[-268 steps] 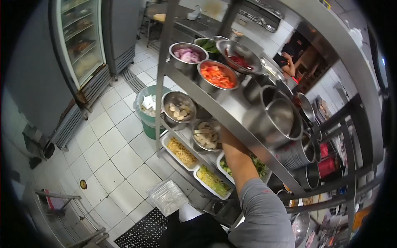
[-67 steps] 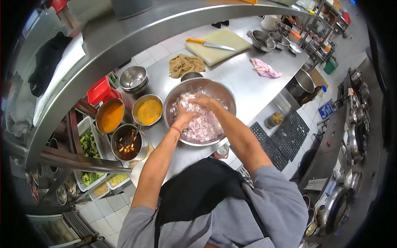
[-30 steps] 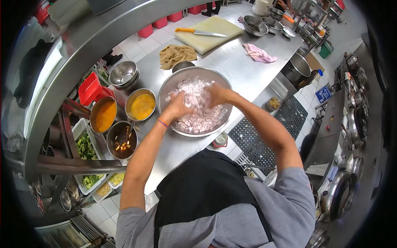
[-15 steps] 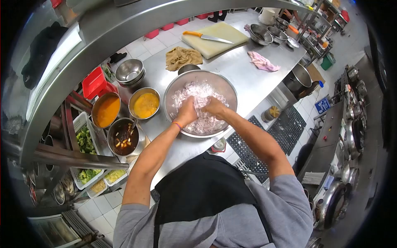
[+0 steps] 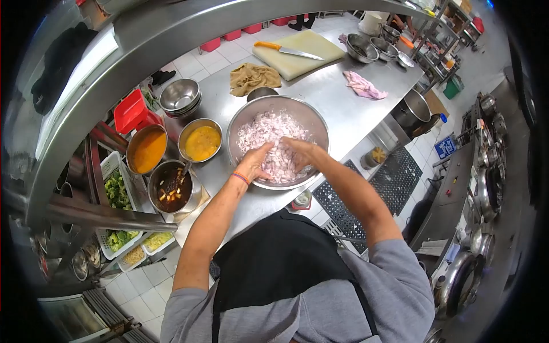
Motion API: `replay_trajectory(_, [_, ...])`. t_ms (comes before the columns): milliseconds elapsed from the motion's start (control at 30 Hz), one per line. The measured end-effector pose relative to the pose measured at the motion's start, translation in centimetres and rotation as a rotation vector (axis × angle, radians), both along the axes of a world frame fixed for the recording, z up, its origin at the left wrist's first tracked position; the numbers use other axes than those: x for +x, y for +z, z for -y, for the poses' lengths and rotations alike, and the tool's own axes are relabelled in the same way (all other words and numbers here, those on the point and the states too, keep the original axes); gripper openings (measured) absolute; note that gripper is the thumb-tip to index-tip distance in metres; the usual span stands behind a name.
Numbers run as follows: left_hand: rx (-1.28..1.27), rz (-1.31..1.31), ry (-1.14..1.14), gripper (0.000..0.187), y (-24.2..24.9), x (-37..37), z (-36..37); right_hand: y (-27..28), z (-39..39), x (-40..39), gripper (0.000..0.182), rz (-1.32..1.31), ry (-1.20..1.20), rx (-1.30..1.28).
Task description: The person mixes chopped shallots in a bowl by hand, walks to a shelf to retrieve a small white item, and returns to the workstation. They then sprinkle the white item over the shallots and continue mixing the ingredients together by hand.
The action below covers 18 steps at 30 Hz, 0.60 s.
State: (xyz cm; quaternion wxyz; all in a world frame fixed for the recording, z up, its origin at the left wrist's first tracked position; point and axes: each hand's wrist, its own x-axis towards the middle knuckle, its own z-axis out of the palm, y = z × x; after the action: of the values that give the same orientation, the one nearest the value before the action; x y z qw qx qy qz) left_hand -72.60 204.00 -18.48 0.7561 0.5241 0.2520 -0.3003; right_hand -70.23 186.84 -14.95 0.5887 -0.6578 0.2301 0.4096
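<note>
A wide steel mixing bowl stands on the steel table in front of me. Pale pinkish-white strips, looking floury, fill its lower part. My left hand, with a band at the wrist, reaches over the near-left rim, its thumb and fingers parted around the strips. From the right, my right hand reaches in with fingers curved loosely and spread against the heap. A gap filled with strips lies between the two hands. Behind the bowl a smaller steel bowl is partly hidden.
Left of the bowl are a pot of yellow liquid, an orange one, a dark sauce pot and stacked bowls. Farther back lie a brown cloth, a cutting board with a knife, and a pink cloth.
My hands were close together, gathering strips at the bowl's middle. Now they have parted and loosened, and my left hand sits lower, nearer the rim.
</note>
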Motion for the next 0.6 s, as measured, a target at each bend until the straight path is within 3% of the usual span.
replay_trajectory(67, [-0.045,0.015,-0.037,0.065,0.5,-0.2,0.5,-0.4,-0.8,-1.2,0.067,-0.015,-0.011,0.093])
replay_trajectory(100, [-0.302,-0.002,-0.023,0.047,-1.7,0.7,0.7,-0.4,-1.0,-1.4,0.064,0.0,-0.018,0.129])
replay_trajectory(233, [-0.499,0.149,0.052,0.032,-1.2,0.9,-0.1,-0.2,0.0,0.0,0.05,0.106,0.01,0.217])
replay_trajectory(300, [-0.369,0.195,0.013,0.03,1.6,0.8,-0.4,1.6,0.4,0.6,0.045,0.269,0.076,0.112])
replay_trajectory(333, [-0.304,0.222,-0.012,0.029,2.7,0.8,-0.3,5.2,0.1,0.0,0.044,0.397,0.118,-0.002])
replay_trajectory(367, [-0.101,0.348,-0.077,0.027,1.8,1.5,-0.5,7.3,0.0,-0.1,0.042,0.528,0.158,-0.119])
replay_trajectory(467, [0.187,0.348,-0.03,0.024,6.5,-0.2,-0.5,5.6,0.3,2.0,0.041,0.841,0.359,-0.187])
replay_trajectory(500, [0.05,0.348,-0.069,0.04,6.5,-0.2,-0.8,3.9,0.5,2.9,0.041,0.864,0.304,-0.16])
replay_trajectory(567, [0.35,0.344,0.071,0.058,3.0,0.9,-0.8,6.1,0.5,2.8,0.044,0.727,0.29,-0.153])
replay_trajectory(600, [0.37,0.308,0.096,0.068,2.6,0.8,-0.9,6.9,0.4,2.8,0.045,0.657,0.291,-0.149])
